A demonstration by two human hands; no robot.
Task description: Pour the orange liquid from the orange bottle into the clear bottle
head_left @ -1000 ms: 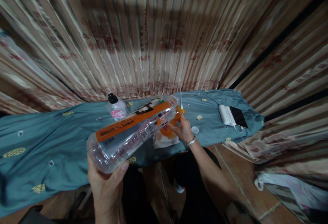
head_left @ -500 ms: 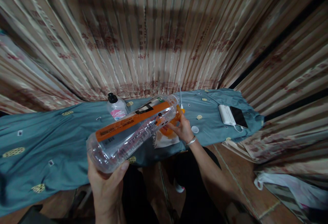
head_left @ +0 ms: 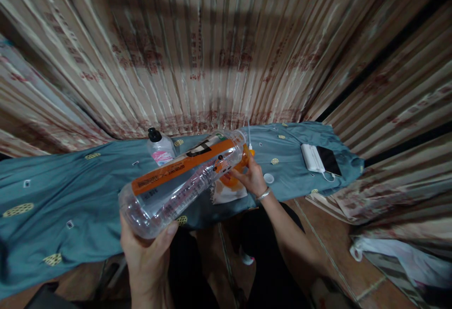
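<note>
My left hand [head_left: 146,257] grips the base of a large clear plastic bottle [head_left: 183,177] with an orange label, tilted so its open neck points away and to the right. My right hand [head_left: 250,177] is closed round an orange object [head_left: 233,179] at the bottle's neck, with a thin white tube [head_left: 249,137] sticking up beside it. The orange object rests over a white sheet [head_left: 228,192] on the blue-green cloth [head_left: 70,191]. A small white cap [head_left: 269,178] lies just right of my right hand.
A small clear bottle with a black cap and pink label [head_left: 160,148] stands at the back. A white power bank [head_left: 312,158] and a black phone [head_left: 329,161] lie at the right end. Striped curtains [head_left: 212,50] hang behind. A white bag [head_left: 395,257] lies on the floor.
</note>
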